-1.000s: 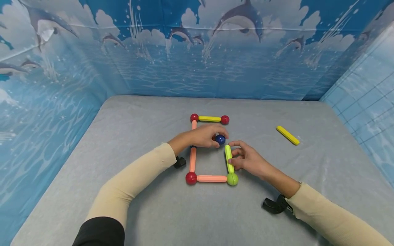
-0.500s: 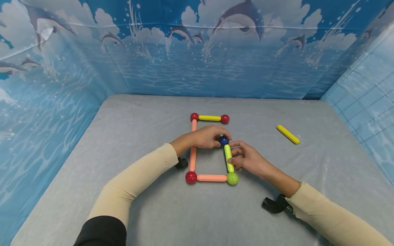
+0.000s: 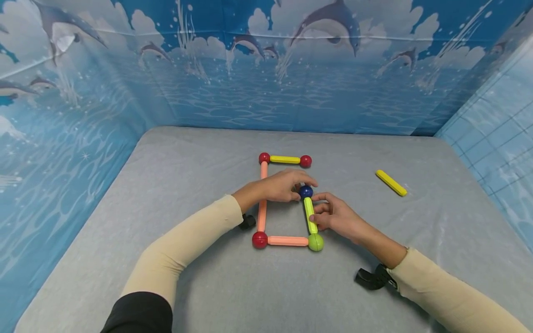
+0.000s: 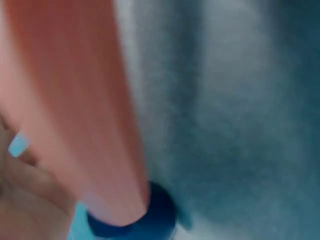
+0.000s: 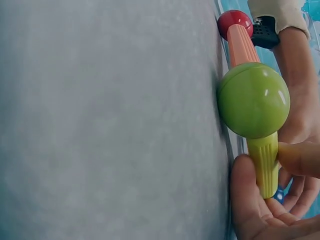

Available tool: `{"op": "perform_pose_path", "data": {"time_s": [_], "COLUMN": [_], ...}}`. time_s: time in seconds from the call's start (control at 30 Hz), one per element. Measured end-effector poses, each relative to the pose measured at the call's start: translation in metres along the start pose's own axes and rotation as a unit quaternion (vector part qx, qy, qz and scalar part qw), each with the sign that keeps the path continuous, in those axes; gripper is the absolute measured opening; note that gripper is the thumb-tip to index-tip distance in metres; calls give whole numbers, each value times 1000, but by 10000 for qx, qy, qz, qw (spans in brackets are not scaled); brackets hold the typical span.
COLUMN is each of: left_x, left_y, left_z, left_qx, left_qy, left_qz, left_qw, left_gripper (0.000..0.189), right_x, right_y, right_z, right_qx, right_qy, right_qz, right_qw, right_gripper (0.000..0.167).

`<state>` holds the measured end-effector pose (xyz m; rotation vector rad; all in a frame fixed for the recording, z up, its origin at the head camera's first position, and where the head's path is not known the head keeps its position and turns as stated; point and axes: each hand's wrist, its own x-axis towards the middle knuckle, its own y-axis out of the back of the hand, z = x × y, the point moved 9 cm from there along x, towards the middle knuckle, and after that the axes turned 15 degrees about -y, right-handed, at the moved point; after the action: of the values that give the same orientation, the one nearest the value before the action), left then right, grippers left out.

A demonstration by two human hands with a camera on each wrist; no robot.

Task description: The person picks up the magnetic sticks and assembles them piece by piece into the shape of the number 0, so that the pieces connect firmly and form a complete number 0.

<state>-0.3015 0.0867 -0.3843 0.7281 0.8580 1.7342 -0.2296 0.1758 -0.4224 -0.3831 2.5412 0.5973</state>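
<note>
My left hand (image 3: 280,185) grips a dark blue ball (image 3: 306,191) between thumb and fingers, right at the far end of a lime-green stick (image 3: 309,212). That stick is pinched by my right hand (image 3: 339,216). Its near end meets a green ball (image 3: 316,242), from which a salmon stick (image 3: 288,241) runs left to a red ball (image 3: 260,240). Up the left side run another salmon stick (image 3: 261,216) and a further one (image 3: 264,170), their junction hidden under my left hand. The left wrist view shows a salmon stick (image 4: 85,105) ending at a blue ball (image 4: 160,215).
Beyond my hands, a yellow stick (image 3: 285,159) joins two red balls, a left one (image 3: 264,158) and a right one (image 3: 306,161). A loose yellow stick (image 3: 391,183) lies at the right on the grey cloth (image 3: 200,286). Dolphin-print curtains (image 3: 250,83) surround the table.
My left hand has moved slightly right with the blue ball, bringing it from just left of the lime-green stick's far end to right at that end. My right hand keeps nearly still.
</note>
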Motion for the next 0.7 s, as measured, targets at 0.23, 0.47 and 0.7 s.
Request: {"op": "perform_pose_path", "data": {"time_s": [0.23, 0.47, 0.7], "left_x": [-29, -83, -106], "left_y": [25, 47, 28], "left_z": [-4, -20, -28], "left_qx": [965, 1091, 756], "left_qy": [531, 1226, 1500], "left_qz": [601, 1204, 460], "left_qw": [9921, 9791, 9847], "left_gripper": [41, 24, 38], "right_x": [-1, -3, -5], "right_y": [-2, -2, -1], "right_z": [0, -1, -2], "right_qx": [-195, -416, -457], "right_qy": [-67, -66, -100], "right_qz": [283, 479, 519], "right_qw": [9994, 9980, 9976], "right_gripper": [60, 60, 58]}}
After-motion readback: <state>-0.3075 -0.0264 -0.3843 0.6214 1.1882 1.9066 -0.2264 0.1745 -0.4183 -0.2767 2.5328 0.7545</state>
